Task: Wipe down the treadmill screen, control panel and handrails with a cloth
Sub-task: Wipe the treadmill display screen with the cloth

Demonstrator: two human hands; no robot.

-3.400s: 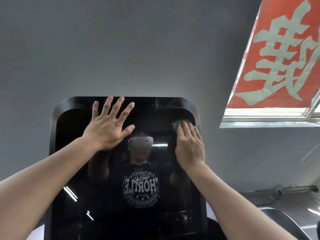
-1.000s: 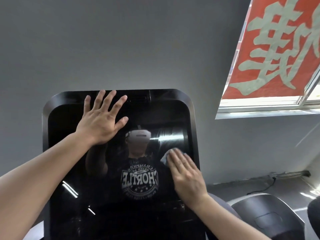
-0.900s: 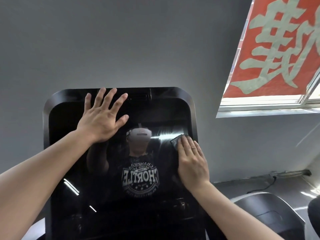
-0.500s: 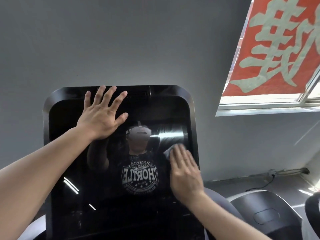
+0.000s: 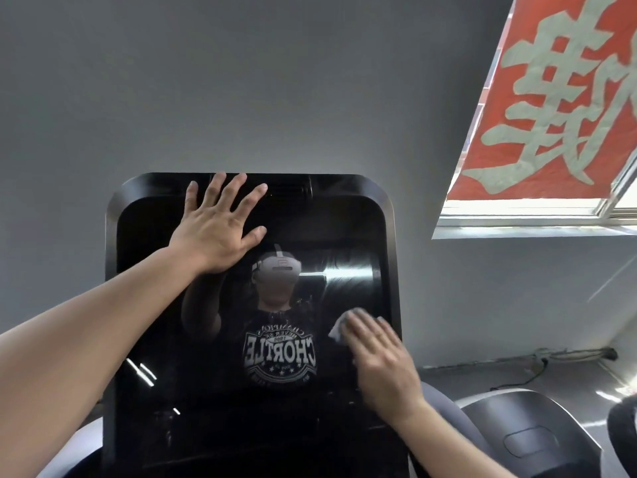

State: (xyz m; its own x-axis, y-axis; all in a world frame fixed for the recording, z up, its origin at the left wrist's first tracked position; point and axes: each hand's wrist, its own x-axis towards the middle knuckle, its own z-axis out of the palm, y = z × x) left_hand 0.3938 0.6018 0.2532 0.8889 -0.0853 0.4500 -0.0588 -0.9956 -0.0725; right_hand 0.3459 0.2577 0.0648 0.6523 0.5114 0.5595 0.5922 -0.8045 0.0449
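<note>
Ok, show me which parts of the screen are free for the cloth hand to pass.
Free: the screen between the left forearm and right hand, and above the cloth up to the top edge. Taken: upper left, where the left hand presses flat.

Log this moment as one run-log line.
step: wiping screen | left hand: flat on treadmill screen, upper left | right hand: presses cloth on screen's right side | handrails: not in view

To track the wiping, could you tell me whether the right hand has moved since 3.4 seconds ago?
Yes. The right hand and cloth have moved down the screen, from near its top edge to its lower right side.
</note>
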